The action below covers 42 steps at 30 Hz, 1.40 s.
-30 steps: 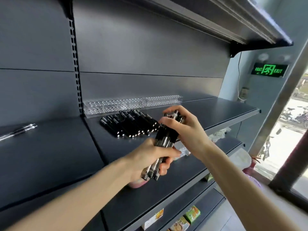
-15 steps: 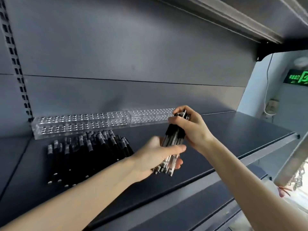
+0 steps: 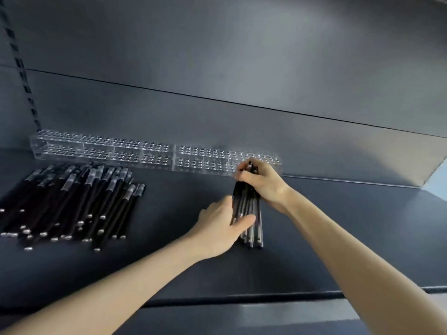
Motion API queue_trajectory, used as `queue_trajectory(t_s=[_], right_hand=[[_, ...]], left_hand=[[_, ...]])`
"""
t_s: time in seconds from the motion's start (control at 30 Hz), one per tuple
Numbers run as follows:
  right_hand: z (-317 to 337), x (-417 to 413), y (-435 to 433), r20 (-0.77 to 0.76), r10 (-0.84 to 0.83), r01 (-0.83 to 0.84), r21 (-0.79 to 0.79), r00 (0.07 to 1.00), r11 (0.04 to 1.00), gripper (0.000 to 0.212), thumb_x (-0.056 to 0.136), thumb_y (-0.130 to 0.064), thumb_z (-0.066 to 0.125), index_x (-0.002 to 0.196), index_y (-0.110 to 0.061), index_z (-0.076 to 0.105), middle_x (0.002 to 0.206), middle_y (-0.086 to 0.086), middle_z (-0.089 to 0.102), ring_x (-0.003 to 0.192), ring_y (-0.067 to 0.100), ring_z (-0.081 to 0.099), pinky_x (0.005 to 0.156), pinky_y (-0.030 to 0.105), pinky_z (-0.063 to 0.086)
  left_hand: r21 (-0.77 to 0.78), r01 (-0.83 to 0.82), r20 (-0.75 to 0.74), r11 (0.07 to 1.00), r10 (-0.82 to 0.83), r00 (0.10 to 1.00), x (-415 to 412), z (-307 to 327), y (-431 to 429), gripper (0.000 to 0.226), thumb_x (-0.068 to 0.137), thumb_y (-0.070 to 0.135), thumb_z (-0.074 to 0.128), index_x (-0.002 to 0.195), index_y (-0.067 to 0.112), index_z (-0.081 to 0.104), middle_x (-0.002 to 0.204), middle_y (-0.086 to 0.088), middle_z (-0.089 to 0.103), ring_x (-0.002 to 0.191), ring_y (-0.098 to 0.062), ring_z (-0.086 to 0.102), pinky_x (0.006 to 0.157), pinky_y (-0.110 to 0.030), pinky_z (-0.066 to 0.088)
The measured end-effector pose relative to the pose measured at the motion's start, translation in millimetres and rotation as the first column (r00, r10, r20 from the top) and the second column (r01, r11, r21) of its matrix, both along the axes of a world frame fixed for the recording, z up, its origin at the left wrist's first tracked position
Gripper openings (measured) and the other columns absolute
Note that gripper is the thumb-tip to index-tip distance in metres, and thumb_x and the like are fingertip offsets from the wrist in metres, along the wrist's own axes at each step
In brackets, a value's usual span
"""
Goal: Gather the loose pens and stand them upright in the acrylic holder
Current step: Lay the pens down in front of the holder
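Observation:
A bundle of black pens (image 3: 249, 213) stands nearly upright on the dark shelf, its lower ends touching the surface. My right hand (image 3: 262, 182) grips the top of the bundle just in front of the right end of the clear acrylic holder (image 3: 154, 154). My left hand (image 3: 222, 226) wraps around the bundle's lower part, thumb across the front. The long holder lies along the back wall, its holes with no pens in them. A large pile of loose black pens (image 3: 70, 201) lies flat at the left.
The dark shelf (image 3: 338, 238) stretches right of my hands, with its front edge (image 3: 242, 298) near the bottom. A slotted upright rail (image 3: 21, 68) runs up the back wall at the far left.
The view has moved closer and lower over the shelf. The pen bundle has come down from mid-air until its lower ends rest on the shelf. Both hands have kept hold of it.

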State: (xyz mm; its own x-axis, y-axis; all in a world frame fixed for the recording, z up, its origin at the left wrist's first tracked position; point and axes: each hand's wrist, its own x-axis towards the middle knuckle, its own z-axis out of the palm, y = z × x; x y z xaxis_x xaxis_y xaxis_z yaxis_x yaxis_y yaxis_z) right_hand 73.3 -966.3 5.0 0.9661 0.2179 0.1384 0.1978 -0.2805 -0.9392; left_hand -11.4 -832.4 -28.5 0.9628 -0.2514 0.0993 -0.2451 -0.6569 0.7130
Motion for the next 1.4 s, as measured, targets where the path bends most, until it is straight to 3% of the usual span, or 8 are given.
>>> queue_trajectory(t_s=[0.13, 0.23, 0.43, 0.53, 0.67, 0.9, 1.17, 1.4], right_hand=[[-8, 18, -16, 0.066, 0.089, -0.077, -0.176, 0.994, 0.981, 0.011, 0.088, -0.015, 0.065, 0.086, -0.008, 0.057, 0.068, -0.003, 0.052, 0.055, -0.002, 0.050, 0.056, 0.009, 0.040], [-15, 30, -23, 0.059, 0.126, -0.108, -0.240, 0.990, 0.965, 0.024, 0.089, -0.024, 0.064, 0.090, 0.000, 0.058, 0.076, 0.005, 0.052, 0.070, 0.011, 0.050, 0.065, 0.020, 0.041], [-32, 40, -31, 0.069, 0.133, -0.096, -0.387, 0.989, 0.917, 0.037, 0.092, -0.038, 0.056, 0.098, -0.001, 0.058, 0.079, 0.007, 0.058, 0.073, 0.018, 0.054, 0.074, 0.037, 0.046], [-33, 37, -38, 0.078, 0.098, -0.061, -0.382, 0.992, 0.922, 0.041, 0.095, -0.040, 0.049, 0.122, -0.010, 0.055, 0.115, 0.007, 0.064, 0.107, 0.020, 0.060, 0.095, 0.033, 0.046], [-26, 30, -53, 0.083, 0.130, -0.076, -0.473, 0.988, 0.878, 0.047, 0.098, -0.039, 0.043, 0.142, -0.021, 0.039, 0.140, 0.000, 0.047, 0.127, 0.018, 0.045, 0.100, 0.024, 0.034], [-39, 23, -59, 0.118, 0.182, -0.045, -0.711, 0.976, 0.702, 0.045, 0.099, -0.044, 0.033, 0.143, -0.031, 0.036, 0.155, -0.005, 0.025, 0.141, 0.025, 0.022, 0.115, 0.047, 0.019], [-35, 17, -58, 0.169, 0.182, -0.007, -0.713, 0.969, 0.701, 0.044, 0.099, -0.043, 0.035, 0.139, -0.025, 0.042, 0.152, -0.002, 0.031, 0.138, 0.027, 0.028, 0.113, 0.048, 0.020], [-20, 13, -57, 0.271, 0.182, 0.045, -0.660, 0.945, 0.750, 0.032, 0.096, -0.033, 0.049, 0.120, -0.013, 0.057, 0.124, 0.003, 0.054, 0.107, 0.023, 0.054, 0.096, 0.040, 0.042]], left_hand=[[0.221, -0.059, 0.025, 0.973, 0.055, 0.998, 8, 3, -14, 0.047, 0.099, 0.049, 0.029, 0.124, 0.013, 0.046, 0.125, -0.006, 0.049, 0.122, -0.027, 0.041, 0.104, -0.040, 0.032], [0.200, -0.034, -0.009, 0.979, 0.037, 0.999, 12, 3, -19, 0.064, 0.101, 0.041, 0.030, 0.151, 0.008, 0.007, 0.155, -0.007, 0.021, 0.143, -0.020, 0.016, 0.112, -0.030, 0.016], [0.290, -0.033, 0.050, 0.956, 0.019, 0.999, 25, -6, -21, 0.057, 0.098, 0.044, 0.038, 0.137, 0.003, 0.038, 0.132, -0.003, 0.037, 0.127, -0.016, 0.030, 0.103, -0.023, 0.026], [0.280, -0.056, 0.062, 0.958, 0.040, 0.997, 28, -4, -20, 0.053, 0.097, 0.047, 0.039, 0.129, 0.005, 0.046, 0.132, 0.000, 0.038, 0.127, -0.015, 0.030, 0.099, -0.022, 0.026], [0.383, -0.047, 0.091, 0.922, 0.013, 0.996, 38, -2, -16, 0.060, 0.098, 0.050, 0.030, 0.149, 0.020, 0.023, 0.151, 0.006, 0.024, 0.137, -0.014, 0.018, 0.109, -0.032, 0.017], [0.441, 0.026, 0.008, 0.897, -0.033, 0.999, 43, -13, -25, 0.059, 0.101, 0.044, 0.011, 0.151, 0.019, -0.007, 0.159, 0.005, -0.010, 0.144, -0.005, -0.009, 0.118, -0.033, -0.004], [0.332, -0.082, 0.064, 0.940, 0.065, 0.996, 43, -5, -22, 0.054, 0.101, 0.043, 0.019, 0.150, 0.018, 0.021, 0.157, 0.003, 0.021, 0.143, -0.015, 0.017, 0.114, -0.034, 0.015], [0.325, -0.136, 0.087, 0.936, 0.114, 0.990, 45, 4, -7, 0.045, 0.100, 0.042, 0.027, 0.130, 0.017, 0.050, 0.131, 0.003, 0.050, 0.123, -0.017, 0.045, 0.102, -0.037, 0.037]])
